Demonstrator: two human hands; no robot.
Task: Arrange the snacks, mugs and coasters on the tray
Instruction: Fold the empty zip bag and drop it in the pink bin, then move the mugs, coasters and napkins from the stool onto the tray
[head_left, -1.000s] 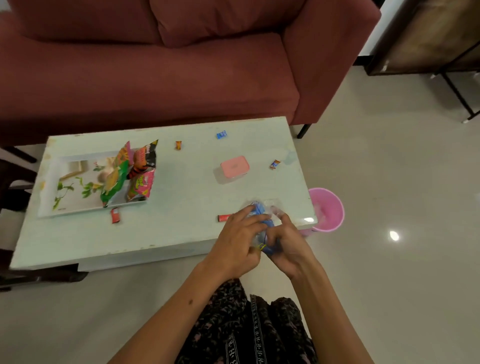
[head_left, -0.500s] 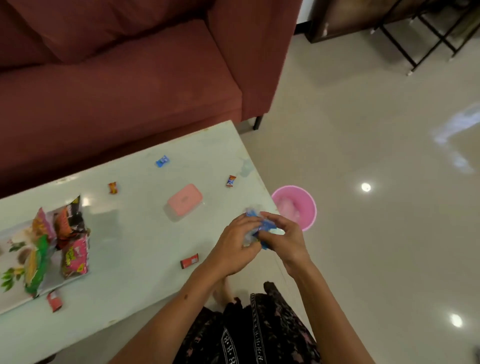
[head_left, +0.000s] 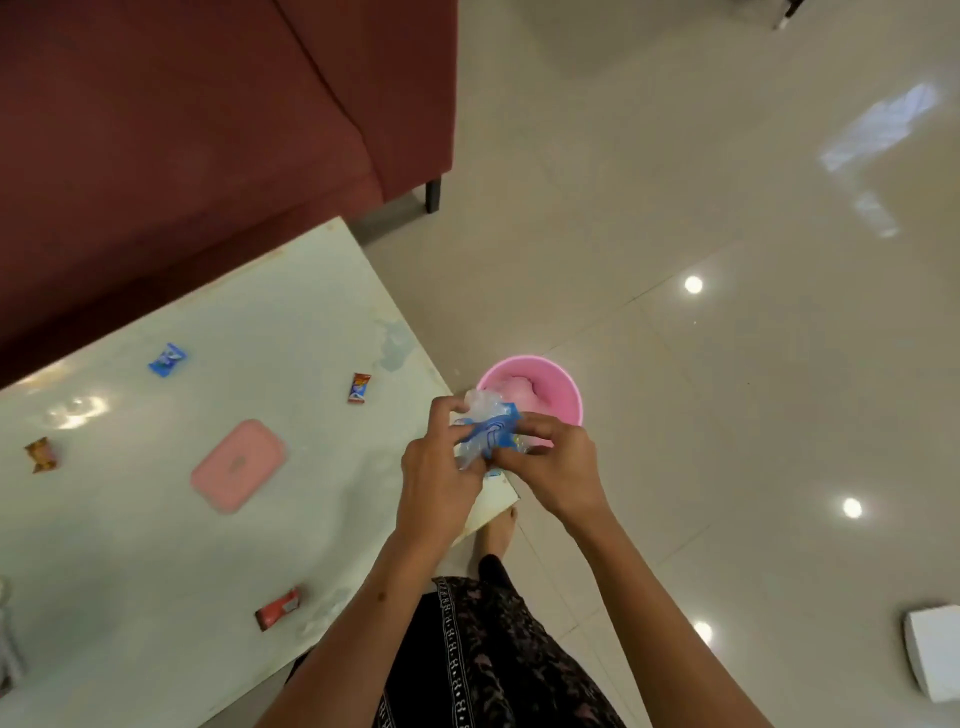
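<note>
Head view: both hands meet over the right end of the table (head_left: 156, 519), just above its near corner. Left hand (head_left: 439, 480) and right hand (head_left: 558, 467) each pinch the same crumpled blue-and-clear wrapper (head_left: 488, 431), fingers curled on it from either side. Right behind it, on the floor, stands a pink bin (head_left: 558, 384); my guess is the wrapper goes there.

As for the task, little looks done: no tray or mugs show in this picture. Loose snacks lie well apart on the table: a blue one (head_left: 167, 359) far, a small red-and-white one (head_left: 359, 388) near the right edge, a brown one (head_left: 41, 454) at left, a red bar (head_left: 279, 614) near the front edge. A pink lid (head_left: 238, 465) sits between them.

Open floor stretches right; the sofa (head_left: 208, 130) closes off the far side.
</note>
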